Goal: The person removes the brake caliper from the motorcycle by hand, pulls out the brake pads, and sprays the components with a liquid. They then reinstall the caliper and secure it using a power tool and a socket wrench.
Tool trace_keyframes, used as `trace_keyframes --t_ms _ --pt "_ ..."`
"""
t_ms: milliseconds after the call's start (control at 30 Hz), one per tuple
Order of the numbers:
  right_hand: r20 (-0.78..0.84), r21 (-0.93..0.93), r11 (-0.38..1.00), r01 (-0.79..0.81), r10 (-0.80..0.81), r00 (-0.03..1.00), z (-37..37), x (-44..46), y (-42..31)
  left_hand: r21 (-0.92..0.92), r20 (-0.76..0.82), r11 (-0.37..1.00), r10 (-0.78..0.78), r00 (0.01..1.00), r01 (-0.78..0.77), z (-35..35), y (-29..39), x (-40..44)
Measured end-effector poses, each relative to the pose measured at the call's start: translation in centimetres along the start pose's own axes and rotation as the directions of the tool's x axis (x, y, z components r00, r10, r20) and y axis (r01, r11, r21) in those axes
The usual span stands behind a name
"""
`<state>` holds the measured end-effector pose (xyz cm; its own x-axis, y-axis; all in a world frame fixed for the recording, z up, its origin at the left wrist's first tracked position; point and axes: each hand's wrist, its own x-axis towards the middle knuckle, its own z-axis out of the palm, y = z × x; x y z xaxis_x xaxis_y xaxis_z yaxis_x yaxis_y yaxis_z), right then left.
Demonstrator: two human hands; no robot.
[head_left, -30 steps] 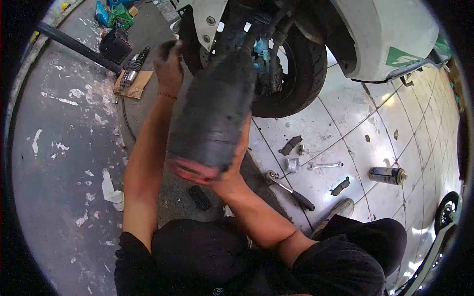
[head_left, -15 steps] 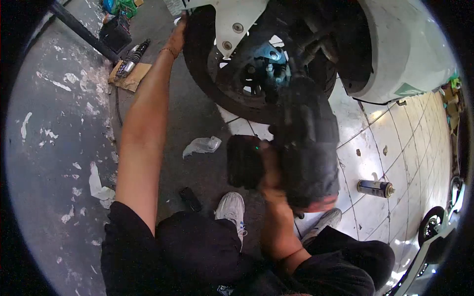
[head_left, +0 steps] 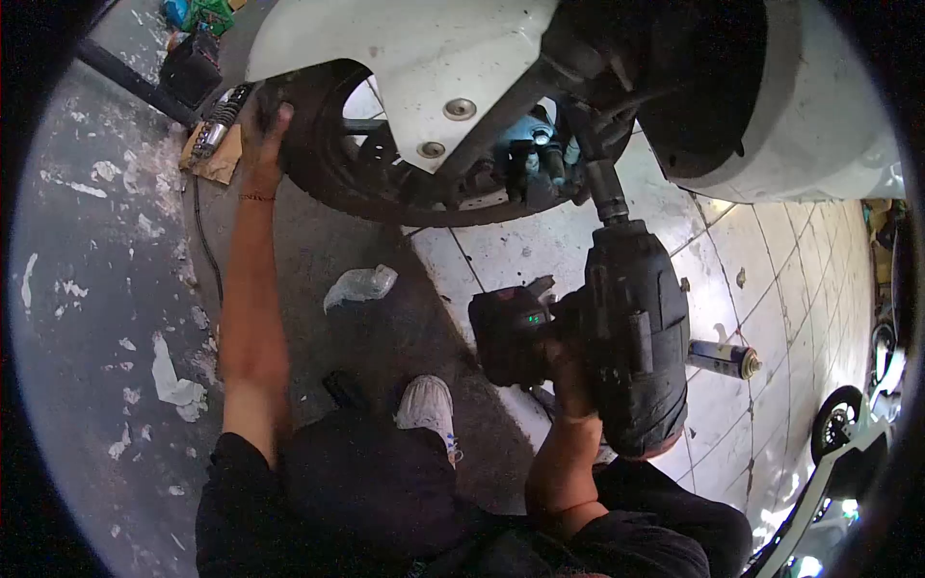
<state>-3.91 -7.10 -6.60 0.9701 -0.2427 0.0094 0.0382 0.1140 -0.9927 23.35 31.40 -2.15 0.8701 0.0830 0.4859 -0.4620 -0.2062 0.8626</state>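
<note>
My left hand [head_left: 264, 154] grips the black tire [head_left: 318, 197] of a motorbike wheel at its left edge, thumb on top and most fingers hidden. In my right hand [head_left: 570, 380] is a black cordless impact wrench [head_left: 636, 337], with a lit green indicator near its battery. Its long socket [head_left: 605, 188] points up into the dark fork parts beside the wheel; whether it sits on a fastener I cannot tell. A white fender [head_left: 414, 58] with two bolts covers part of the wheel. Blue-lit brake parts [head_left: 540, 149] show near the hub.
A spray can [head_left: 723, 359] lies on the white tiles at right. Crumpled plastic [head_left: 361, 286] and a dark small object [head_left: 342, 390] lie on the grey floor. A shock absorber [head_left: 220, 120] rests on cardboard [head_left: 226, 154] at left. Another motorbike [head_left: 838, 453] stands at lower right.
The wheel and fender have turned and swung left, with my left hand on the tire. The impact wrench has shifted right, and its socket now shows up against the fork area.
</note>
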Motion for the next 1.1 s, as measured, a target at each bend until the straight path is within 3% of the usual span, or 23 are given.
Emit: trace_keyframes --t_ms 67,167,267,500,567,600,767,933,1100 --pt "0.005 0.082 0.995 -0.056 0.056 0.998 0.9 -1.0 0.3 0.043 -0.032 0.998 0.056 0.998 -0.054 0.6 0.8 -0.7" --pt "-0.023 0.215 0.969 -0.123 0.131 0.991 2.0 -2.2 0.9 -0.047 -0.054 0.998 0.039 0.998 -0.042 1.0 1.7 -1.5" --pt "-0.067 0.328 0.931 -0.162 0.194 0.979 2.8 -2.9 1.4 0.113 -0.073 0.992 0.057 0.996 -0.049 0.5 1.3 -2.1" --pt "-0.167 0.478 0.862 -0.167 0.276 0.947 4.3 -2.9 -0.5 0.096 -0.108 0.993 0.074 0.991 -0.064 1.0 1.9 -2.2" --pt "0.098 0.549 0.834 0.052 -0.126 0.987 5.0 -1.6 -4.6 0.089 -0.117 0.994 0.068 0.991 -0.058 1.0 1.7 -2.2" --pt "0.123 0.517 0.848 0.117 -0.209 0.97 4.8 -1.3 -5.2 0.094 -0.116 0.994 0.074 0.991 -0.063 0.9 1.7 -2.3" --pt "-0.024 0.048 0.981 0.187 -0.186 0.982 4.1 -0.7 -3.2 -0.012 -0.123 0.997 0.078 0.989 -0.08 1.4 2.2 -2.7" --pt "-0.059 -0.173 0.958 0.227 -0.24 0.969 3.7 -0.4 -2.5 0.058 -0.099 0.995 0.088 0.991 -0.083 1.2 2.1 -2.4" --pt "-0.08 -0.384 0.881 0.277 -0.331 0.94 2.1 0.2 -2.7 -0.021 -0.115 0.999 0.032 0.993 -0.035 1.4 2.3 -3.0"
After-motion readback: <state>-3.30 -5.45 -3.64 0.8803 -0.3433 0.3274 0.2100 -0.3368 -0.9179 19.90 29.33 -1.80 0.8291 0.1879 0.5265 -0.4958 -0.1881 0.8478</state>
